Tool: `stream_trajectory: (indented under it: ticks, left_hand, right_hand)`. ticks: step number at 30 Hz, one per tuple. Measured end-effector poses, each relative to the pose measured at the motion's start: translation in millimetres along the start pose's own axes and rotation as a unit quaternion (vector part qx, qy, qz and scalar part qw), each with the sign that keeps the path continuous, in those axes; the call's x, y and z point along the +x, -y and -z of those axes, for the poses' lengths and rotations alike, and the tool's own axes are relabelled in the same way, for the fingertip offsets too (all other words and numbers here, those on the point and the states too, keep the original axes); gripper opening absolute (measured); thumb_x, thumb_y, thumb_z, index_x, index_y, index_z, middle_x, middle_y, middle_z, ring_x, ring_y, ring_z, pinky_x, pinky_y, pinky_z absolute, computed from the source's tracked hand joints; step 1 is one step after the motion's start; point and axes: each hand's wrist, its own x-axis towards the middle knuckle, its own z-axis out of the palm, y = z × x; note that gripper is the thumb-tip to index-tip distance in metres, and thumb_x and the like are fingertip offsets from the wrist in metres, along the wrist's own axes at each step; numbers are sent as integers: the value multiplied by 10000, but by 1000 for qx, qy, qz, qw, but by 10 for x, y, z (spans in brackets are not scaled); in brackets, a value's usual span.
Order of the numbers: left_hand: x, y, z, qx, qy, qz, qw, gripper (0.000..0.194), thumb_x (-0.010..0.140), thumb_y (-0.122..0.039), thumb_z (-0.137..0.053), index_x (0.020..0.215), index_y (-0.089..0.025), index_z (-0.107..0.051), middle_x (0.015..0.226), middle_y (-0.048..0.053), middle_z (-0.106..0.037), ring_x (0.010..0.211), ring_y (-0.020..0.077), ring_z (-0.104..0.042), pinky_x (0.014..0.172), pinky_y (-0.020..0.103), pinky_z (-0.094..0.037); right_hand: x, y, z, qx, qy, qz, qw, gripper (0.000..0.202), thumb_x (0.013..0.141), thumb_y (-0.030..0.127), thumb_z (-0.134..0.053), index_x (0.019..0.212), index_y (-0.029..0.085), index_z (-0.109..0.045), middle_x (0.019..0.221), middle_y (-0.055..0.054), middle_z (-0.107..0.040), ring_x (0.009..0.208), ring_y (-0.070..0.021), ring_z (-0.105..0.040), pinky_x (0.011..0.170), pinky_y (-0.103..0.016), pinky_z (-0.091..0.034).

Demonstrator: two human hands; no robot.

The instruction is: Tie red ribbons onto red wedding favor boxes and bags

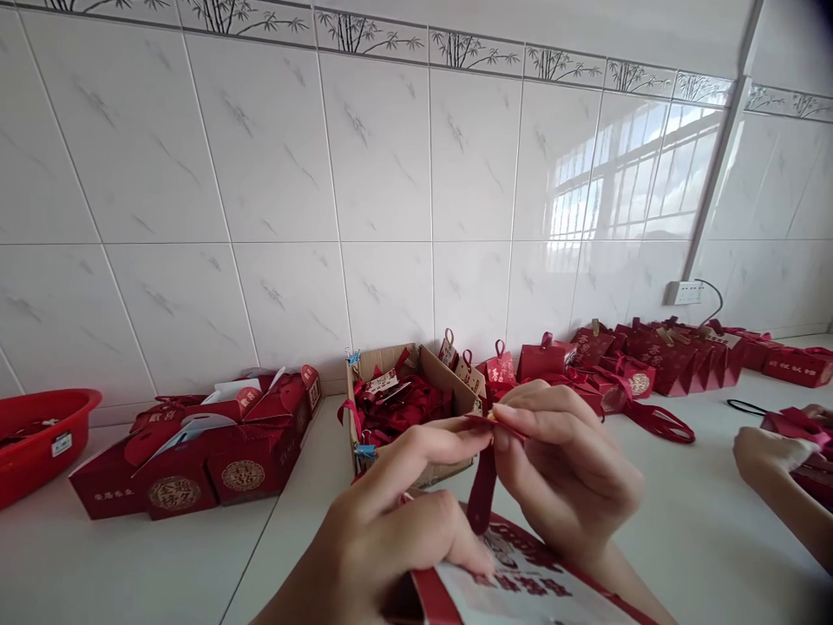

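Close in front of me, my left hand (pixel 403 512) and my right hand (pixel 563 464) meet over a red-and-white printed gift box (pixel 521 582). A flat dark red strap (pixel 482 495) hangs down from between their fingertips toward the top of the box. The right thumb and forefinger pinch its upper end, where a small yellowish bit shows. My left forefinger presses against the same end from the other side, while the lower left fingers are curled against the box. The box's lower part runs out of view, and my left hand covers its left side.
Behind my hands stands an open cardboard box (pixel 455 373) of red ribbons. Red gift boxes (pixel 175 473) and a red plastic basin (pixel 65 434) stand at left. More red boxes (pixel 677 356) line the tiled wall. At right, another person's hands (pixel 771 451) hold a red box.
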Motion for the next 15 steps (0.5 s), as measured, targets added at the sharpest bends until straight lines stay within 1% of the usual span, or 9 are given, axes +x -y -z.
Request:
stream_trajectory:
  ticks: [2,4,6,9,12,15]
  left_hand:
    - [-18,39,5,10,-1,13,1000,115,709,-357,-667,625,-291,-709,1024,39,-689,917,266,-670,737,322,-569]
    - [-38,85,26,31,9,17,999,117,702,-368,-657,628,-290,-703,991,38,-681,804,239,-656,662,309,-551]
    - [-47,114,61,58,20,4,998,103,688,-378,-669,648,-288,-698,958,42,-656,719,206,-617,592,288,-514]
    - [-34,116,113,80,16,-23,996,87,684,-366,-700,670,-284,-676,892,37,-595,650,162,-560,529,254,-450]
    - [-10,114,145,73,9,-50,996,120,693,-341,-718,681,-256,-635,827,24,-539,601,130,-518,494,230,-417]
    - [-2,140,169,79,5,-88,993,145,711,-284,-714,702,-228,-581,831,19,-540,625,123,-530,514,218,-447]
  right_hand:
    - [-4,-3,-18,20,10,-14,1000,382,723,-31,-611,1000,218,-694,755,-36,-626,645,-160,-610,528,-319,-525]
    - [-8,-3,-23,50,40,-33,997,334,730,-3,-613,968,219,-688,743,-34,-636,630,-156,-609,520,-307,-538]
    - [5,6,-13,90,91,-48,991,278,744,26,-628,946,208,-685,755,-38,-653,637,-153,-623,528,-293,-558]
    - [47,23,23,158,173,-68,970,208,769,50,-662,928,180,-696,799,-55,-668,695,-159,-668,596,-287,-599]
    - [76,14,61,199,225,-78,951,218,789,73,-680,987,158,-711,852,-78,-677,770,-177,-694,678,-299,-617]
    - [70,-21,70,226,235,-85,941,284,816,92,-650,1087,155,-707,896,-98,-682,785,-177,-694,689,-293,-611]
